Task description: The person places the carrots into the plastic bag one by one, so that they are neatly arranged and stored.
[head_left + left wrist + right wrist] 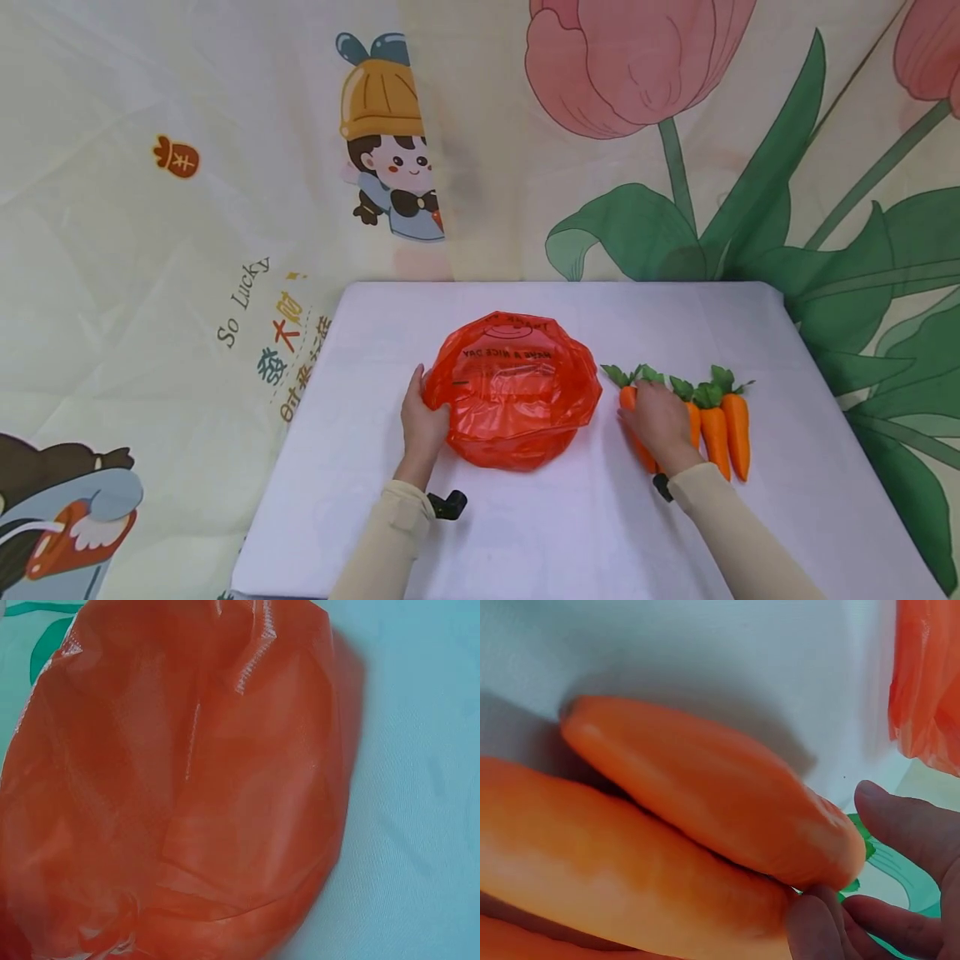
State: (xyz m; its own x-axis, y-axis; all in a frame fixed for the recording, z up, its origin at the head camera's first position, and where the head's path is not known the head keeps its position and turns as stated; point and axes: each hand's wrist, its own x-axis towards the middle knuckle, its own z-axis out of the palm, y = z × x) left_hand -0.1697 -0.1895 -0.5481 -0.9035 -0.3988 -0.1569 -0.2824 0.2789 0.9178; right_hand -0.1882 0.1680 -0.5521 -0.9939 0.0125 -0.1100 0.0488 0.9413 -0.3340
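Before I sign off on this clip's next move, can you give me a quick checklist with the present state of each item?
1. Left hand holding the red bag by its side: ok.
2. Bag's mouth open: ok, the head view looks inside.
3. Right hand at the carrot nearest the bag: ok, by its leafy end.
4. Grip closed on that carrot: not ok, the thumb appears apart from it.
5. Bag empty: cannot tell, its folds hide the bottom.
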